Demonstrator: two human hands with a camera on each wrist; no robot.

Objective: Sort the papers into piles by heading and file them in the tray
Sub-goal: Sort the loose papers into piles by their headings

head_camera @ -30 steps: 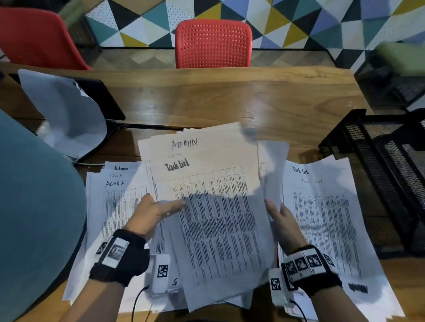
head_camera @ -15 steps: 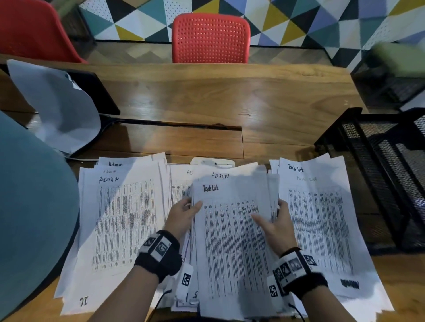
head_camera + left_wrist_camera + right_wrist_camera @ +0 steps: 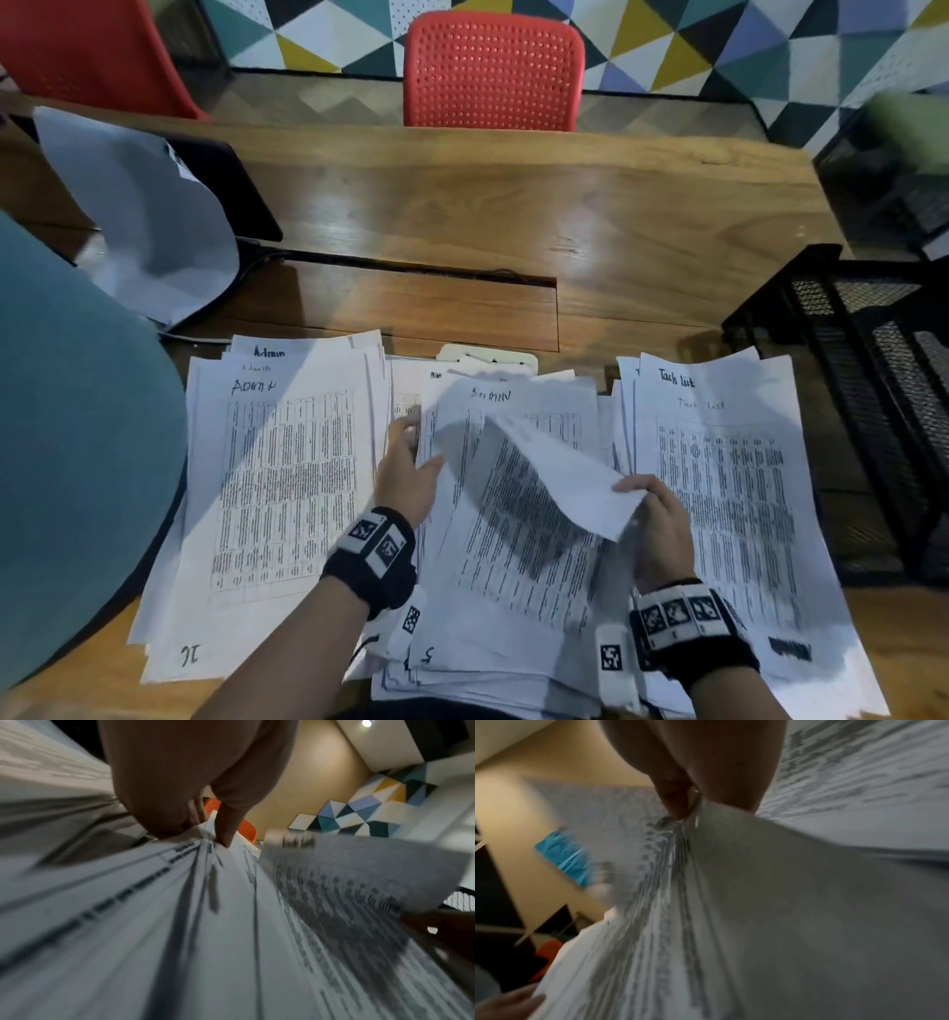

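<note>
Three lots of printed sheets lie side by side on the wooden table point(image 3: 565, 205). The left pile point(image 3: 287, 488) is headed "Admin" and the right pile point(image 3: 719, 488) "Task list". Between them is the middle stack point(image 3: 513, 565), with an "Admin" sheet showing on top. My left hand point(image 3: 411, 462) grips that stack's left edge point(image 3: 213, 833), thumb on top. My right hand point(image 3: 652, 514) pinches the side of a single "Task list" sheet point(image 3: 560, 478) point(image 3: 359, 872), which curls up off the stack. The black mesh tray point(image 3: 873, 385) stands at the right.
A pale grey sheet point(image 3: 138, 216) drapes over a black object at the back left. A large teal shape point(image 3: 77, 437) fills the left edge. Two red chairs point(image 3: 493, 72) stand behind the table. A white block point(image 3: 488, 355) peeks out behind the middle stack.
The raised stack came down onto the table between the two piles. My right hand then peeled the top "Task list" sheet up and rightward, uncovering an "Admin" sheet.
</note>
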